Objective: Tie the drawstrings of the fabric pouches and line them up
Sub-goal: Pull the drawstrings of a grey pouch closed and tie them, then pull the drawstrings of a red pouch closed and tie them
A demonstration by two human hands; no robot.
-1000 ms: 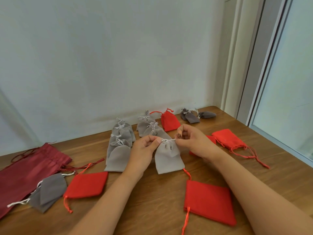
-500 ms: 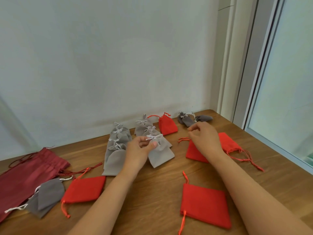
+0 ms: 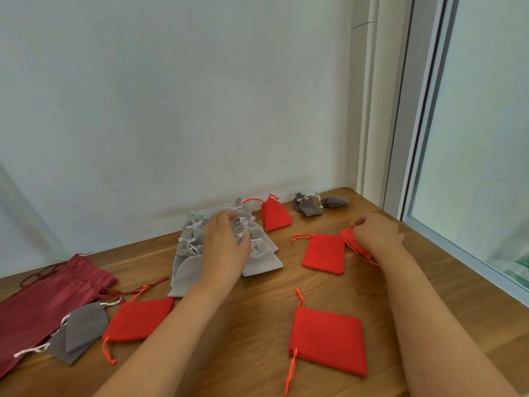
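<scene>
two rows of light grey pouches (image 3: 260,262), their white strings knotted, lie overlapping on the wooden table (image 3: 252,316) toward the far wall. the left hand (image 3: 226,247) lies flat across both rows, fingers stretched out and grasping nothing, though it is a bit blurred. over to the right, the right hand (image 3: 375,233) has its fingers curled down on the top of a red pouch (image 3: 347,237), gripping it; most of that pouch is hidden under the hand. just left of it a second red pouch (image 3: 325,253) lies flat, strings loose toward the left. a third red pouch (image 3: 329,339) lies at the near side between the two forearms, one string trailing far, another near. a fourth red pouch (image 3: 140,319) sits on the near left, just beside a dark grey pouch (image 3: 77,330) at the edge of a big dark red bag (image 3: 43,299). by the far wall a tied red pouch (image 3: 274,214) sits just right of the grey rows, and a few small dark grey pouches (image 3: 310,206) lie in the far right corner, near the window (image 3: 472,138).
</scene>
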